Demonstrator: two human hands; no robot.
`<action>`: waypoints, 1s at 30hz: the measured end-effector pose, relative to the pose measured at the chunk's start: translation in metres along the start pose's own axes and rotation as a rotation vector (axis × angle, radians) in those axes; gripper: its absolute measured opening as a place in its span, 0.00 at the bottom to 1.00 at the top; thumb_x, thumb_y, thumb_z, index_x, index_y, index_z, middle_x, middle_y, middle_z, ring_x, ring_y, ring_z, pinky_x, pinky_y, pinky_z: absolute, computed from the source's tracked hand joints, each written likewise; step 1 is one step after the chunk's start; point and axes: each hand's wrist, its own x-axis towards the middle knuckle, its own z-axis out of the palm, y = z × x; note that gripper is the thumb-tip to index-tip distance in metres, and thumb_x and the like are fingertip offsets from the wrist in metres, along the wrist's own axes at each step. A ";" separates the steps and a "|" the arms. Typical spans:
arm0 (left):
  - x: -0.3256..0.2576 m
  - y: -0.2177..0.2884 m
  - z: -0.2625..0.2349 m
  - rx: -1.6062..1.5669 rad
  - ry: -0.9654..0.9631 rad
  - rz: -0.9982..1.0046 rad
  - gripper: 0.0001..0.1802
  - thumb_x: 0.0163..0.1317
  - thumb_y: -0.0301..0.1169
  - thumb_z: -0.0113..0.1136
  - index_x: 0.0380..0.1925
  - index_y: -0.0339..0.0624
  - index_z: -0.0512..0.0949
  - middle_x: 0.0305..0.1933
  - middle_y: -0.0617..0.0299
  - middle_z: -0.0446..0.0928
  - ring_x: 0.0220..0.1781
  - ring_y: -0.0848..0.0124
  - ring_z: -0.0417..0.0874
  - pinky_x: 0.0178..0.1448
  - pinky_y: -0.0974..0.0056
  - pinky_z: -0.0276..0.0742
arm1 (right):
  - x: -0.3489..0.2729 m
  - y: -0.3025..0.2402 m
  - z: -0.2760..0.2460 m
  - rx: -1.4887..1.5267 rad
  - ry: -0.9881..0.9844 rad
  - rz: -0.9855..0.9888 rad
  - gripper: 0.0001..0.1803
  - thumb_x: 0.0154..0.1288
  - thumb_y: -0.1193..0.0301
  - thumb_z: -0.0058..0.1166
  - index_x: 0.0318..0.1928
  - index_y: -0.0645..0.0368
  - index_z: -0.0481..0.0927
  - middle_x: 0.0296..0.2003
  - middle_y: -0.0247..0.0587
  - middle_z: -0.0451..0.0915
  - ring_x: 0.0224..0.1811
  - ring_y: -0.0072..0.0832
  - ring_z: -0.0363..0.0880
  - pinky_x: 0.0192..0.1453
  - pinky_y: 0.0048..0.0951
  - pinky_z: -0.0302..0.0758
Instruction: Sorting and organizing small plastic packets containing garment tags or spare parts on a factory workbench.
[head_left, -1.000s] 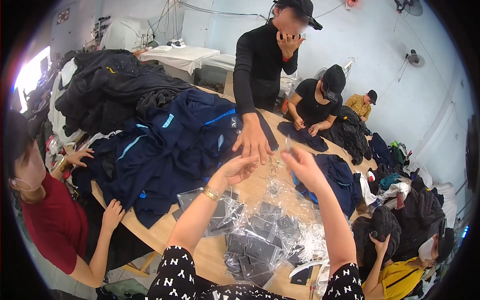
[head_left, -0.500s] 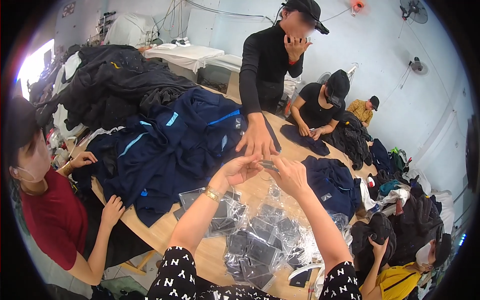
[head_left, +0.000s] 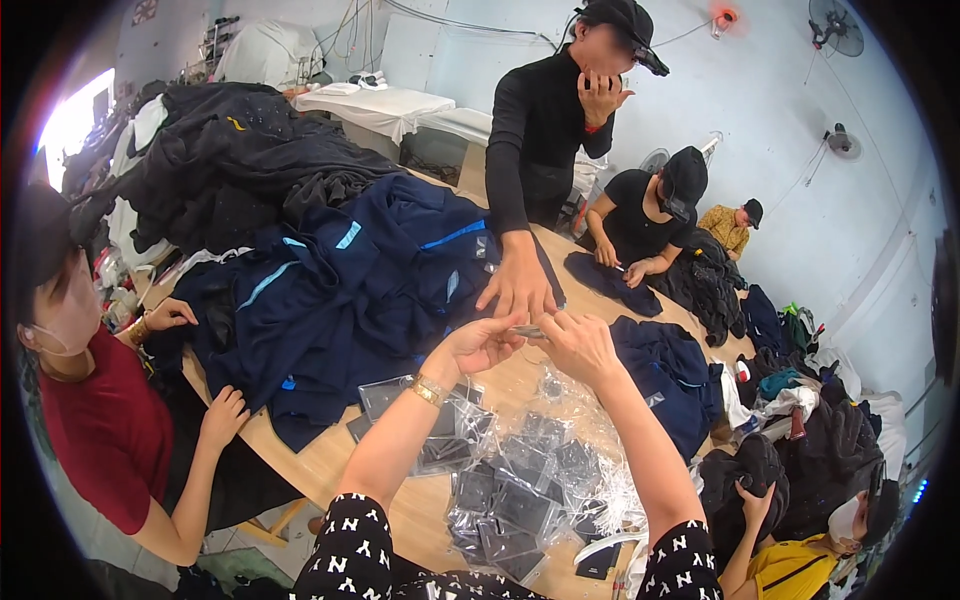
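My right hand (head_left: 583, 345) pinches a small grey metal tool (head_left: 527, 331), whose exact kind is too small to tell. Beside it, my left hand (head_left: 482, 346), with a gold watch at the wrist, is cupped with thumb and fingers brought together at the tool's tip. Whatever lies between those left fingertips is hidden. Just beyond both hands, a co-worker's hand (head_left: 518, 280) reaches down with spread fingers, its fingertips close to the tool. Below my hands lie several dark flat pieces in clear plastic bags (head_left: 525, 500) on the wooden table (head_left: 330, 460).
Navy garments with light blue trim (head_left: 350, 270) pile up at the left, black garments (head_left: 230, 150) behind them. Another navy pile (head_left: 660, 370) lies at the right, near a bundle of white strings (head_left: 615, 490). Co-workers stand around the table, including one in a red shirt (head_left: 115, 430).
The metal tool has turned, so it looks flatter and slimmer between my fingers. My hands stay nearly in place, and the whole view has shifted slightly.
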 end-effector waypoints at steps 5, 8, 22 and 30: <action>0.000 -0.001 -0.002 -0.018 -0.037 -0.009 0.10 0.62 0.34 0.50 0.34 0.39 0.73 0.29 0.62 0.75 0.33 0.73 0.78 0.29 0.77 0.76 | 0.001 0.004 0.003 0.012 -0.008 -0.029 0.14 0.52 0.59 0.56 0.30 0.53 0.69 0.22 0.32 0.71 0.25 0.28 0.76 0.28 0.27 0.70; -0.001 -0.001 -0.002 -0.048 -0.044 -0.006 0.10 0.63 0.34 0.50 0.34 0.38 0.73 0.30 0.61 0.75 0.33 0.73 0.78 0.30 0.77 0.77 | 0.001 0.002 0.006 0.021 0.001 -0.026 0.13 0.52 0.60 0.56 0.30 0.53 0.69 0.22 0.32 0.71 0.26 0.28 0.76 0.28 0.28 0.69; -0.001 0.001 -0.003 -0.109 -0.121 -0.038 0.12 0.61 0.34 0.52 0.34 0.34 0.74 0.30 0.62 0.75 0.31 0.77 0.77 0.33 0.77 0.77 | 0.002 -0.002 0.005 -0.033 0.054 -0.038 0.12 0.52 0.60 0.55 0.30 0.52 0.69 0.21 0.31 0.68 0.25 0.25 0.74 0.26 0.26 0.70; -0.002 0.002 -0.003 -0.089 -0.074 -0.028 0.12 0.62 0.35 0.50 0.32 0.36 0.72 0.27 0.61 0.73 0.31 0.76 0.76 0.33 0.78 0.78 | 0.006 -0.002 0.002 -0.061 0.013 -0.081 0.11 0.51 0.63 0.55 0.30 0.52 0.68 0.23 0.31 0.71 0.27 0.23 0.76 0.26 0.25 0.71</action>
